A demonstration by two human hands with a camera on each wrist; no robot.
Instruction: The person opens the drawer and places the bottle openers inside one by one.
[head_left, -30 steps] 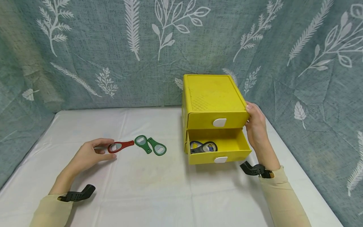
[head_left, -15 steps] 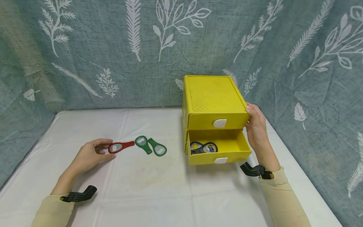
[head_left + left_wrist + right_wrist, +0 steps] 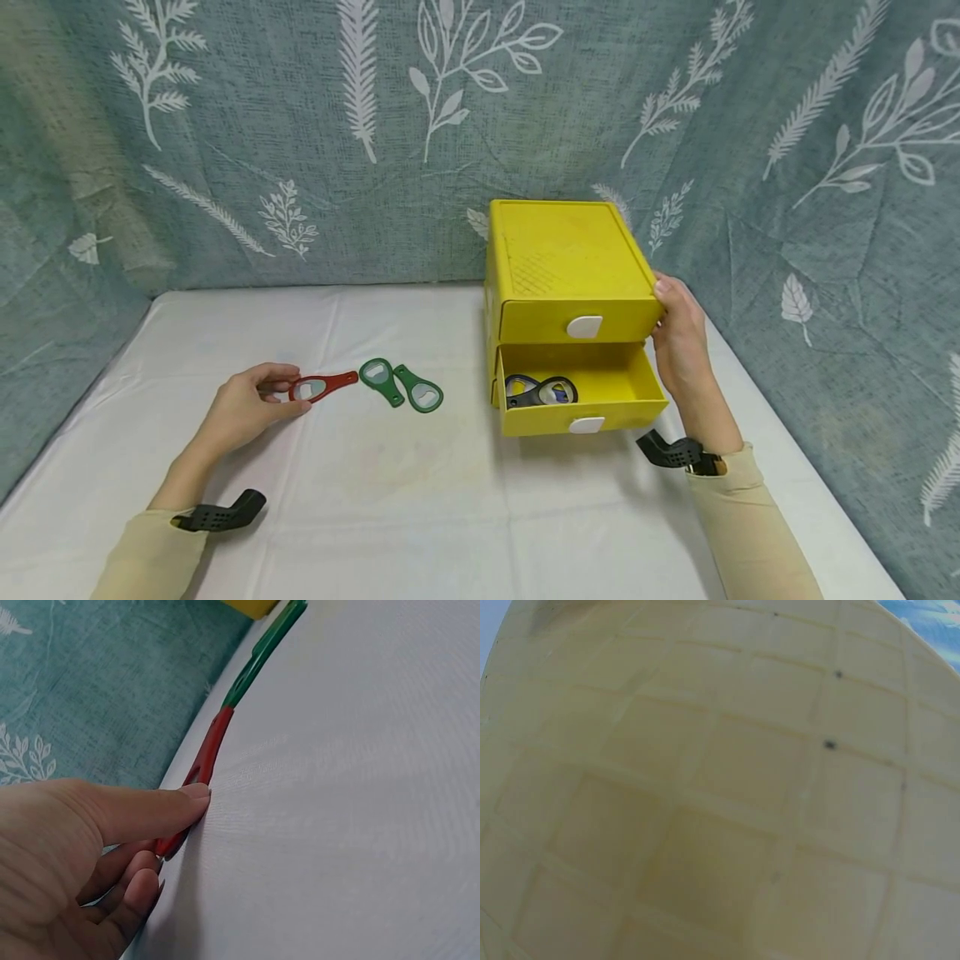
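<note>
My left hand (image 3: 251, 410) pinches the round end of a red bottle opener (image 3: 336, 382) at the table's left side. In the left wrist view the thumb lies across the red bottle opener (image 3: 210, 746), with the other fingers curled beneath. Two green bottle openers lie just right of it: one green opener (image 3: 388, 388) near the red handle and another green opener (image 3: 408, 382) beside that. My right hand (image 3: 681, 342) grips the right front edge of a yellow drawer unit (image 3: 570, 250), partly hidden behind it. Its patterned side wall (image 3: 727, 765) fills the right wrist view.
The unit's lower drawer (image 3: 622, 375) is pulled out, with a black bottle opener (image 3: 525, 398) and another dark-rimmed one inside at its left. The upper drawer (image 3: 536, 321) is closed. A leaf-patterned curtain (image 3: 375, 208) hangs behind the white-covered table (image 3: 390, 517).
My left fingers have closed from around the red bottle opener's round end onto it. The right hand and the drawer unit stay as they were.
</note>
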